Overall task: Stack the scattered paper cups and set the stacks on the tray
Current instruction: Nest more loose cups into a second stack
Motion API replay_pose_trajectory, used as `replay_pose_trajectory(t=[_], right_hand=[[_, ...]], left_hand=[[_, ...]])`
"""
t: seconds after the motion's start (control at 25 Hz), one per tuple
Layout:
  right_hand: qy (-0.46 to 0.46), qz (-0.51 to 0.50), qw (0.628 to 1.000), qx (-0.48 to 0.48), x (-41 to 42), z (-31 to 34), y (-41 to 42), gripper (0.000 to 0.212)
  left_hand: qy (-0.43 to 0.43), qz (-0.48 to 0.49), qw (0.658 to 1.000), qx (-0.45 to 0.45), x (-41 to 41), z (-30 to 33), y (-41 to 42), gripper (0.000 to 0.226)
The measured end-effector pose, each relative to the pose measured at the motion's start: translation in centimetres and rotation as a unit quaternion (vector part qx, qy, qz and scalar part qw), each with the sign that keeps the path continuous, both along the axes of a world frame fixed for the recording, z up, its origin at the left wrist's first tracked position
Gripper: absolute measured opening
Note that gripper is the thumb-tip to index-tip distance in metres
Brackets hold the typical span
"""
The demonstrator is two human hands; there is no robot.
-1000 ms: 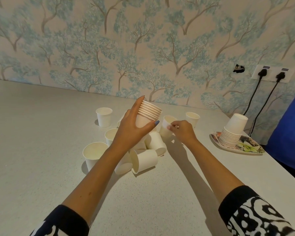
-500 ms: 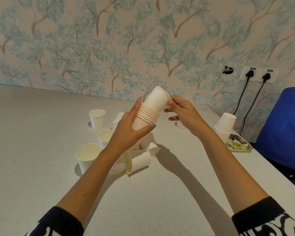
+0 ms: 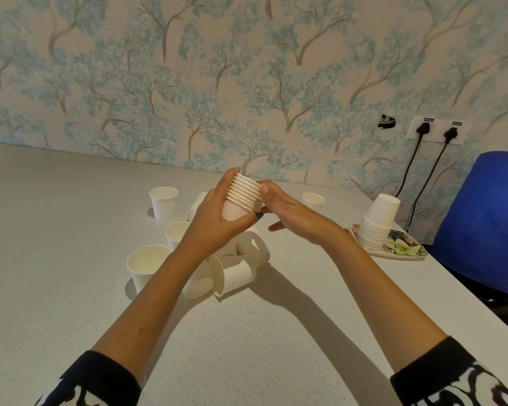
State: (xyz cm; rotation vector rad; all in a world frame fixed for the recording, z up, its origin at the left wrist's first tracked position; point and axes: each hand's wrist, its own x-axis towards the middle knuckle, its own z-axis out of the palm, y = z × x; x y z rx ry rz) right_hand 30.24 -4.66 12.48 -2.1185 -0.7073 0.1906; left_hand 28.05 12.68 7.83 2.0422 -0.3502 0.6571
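Fingers (image 3: pixel 232 183) around cup stack (image 3: pixel 242 197)

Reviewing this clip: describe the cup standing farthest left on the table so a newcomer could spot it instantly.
Start at the cluster of loose paper cups on the grey table, left of the raised hands. The upright cup at the back left stands alone nearer the wallpapered wall. Unlike its neighbours, it touches no other cup and no arm covers it.

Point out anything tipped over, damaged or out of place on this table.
Several paper cups lie tipped on their sides in a heap below the left hand, while others nearby stand upright. On the wall, a dark torn hole gapes in the wallpaper beside the power sockets. Nothing looks spilled.
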Motion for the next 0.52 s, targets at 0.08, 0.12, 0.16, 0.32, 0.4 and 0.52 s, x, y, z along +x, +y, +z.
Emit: replay_pose_trajectory(t=[0.08, 0.12, 0.16, 0.32, 0.4, 0.52], right_hand=[[-0.012, -0.028, 0.999, 0.026, 0.6, -0.9, 0.3, 0.051], [-0.012, -0.058, 0.997, 0.046, 1.1, -1.5, 0.4, 0.057], [-0.008, -0.092, 0.994, 0.060, 1.6, -2.1, 0.6, 0.060], [0.068, -0.186, 0.980, -0.032, 3.6, -5.3, 1.0, 0.057], [0.105, -0.167, 0.974, -0.115, 4.1, -6.7, 0.9, 0.069], [0.082, -0.134, 0.977, -0.145, 4.4, -7.8, 1.1, 0.076]], left_hand=[[-0.012, 0.022, 1.000, -0.006, 0.1, 0.3, 0.3, 0.083], [-0.016, 0.031, 0.999, -0.008, 0.1, 0.4, 0.5, 0.084], [-0.017, 0.038, 0.999, -0.011, 0.2, 0.4, 0.7, 0.085], [0.001, 0.046, 0.999, -0.024, 0.3, 0.5, 1.5, 0.090], [0.004, 0.042, 0.999, -0.028, 0.3, 0.7, 1.6, 0.091], [0.007, 0.035, 0.999, -0.020, 0.3, 0.7, 1.4, 0.093]])
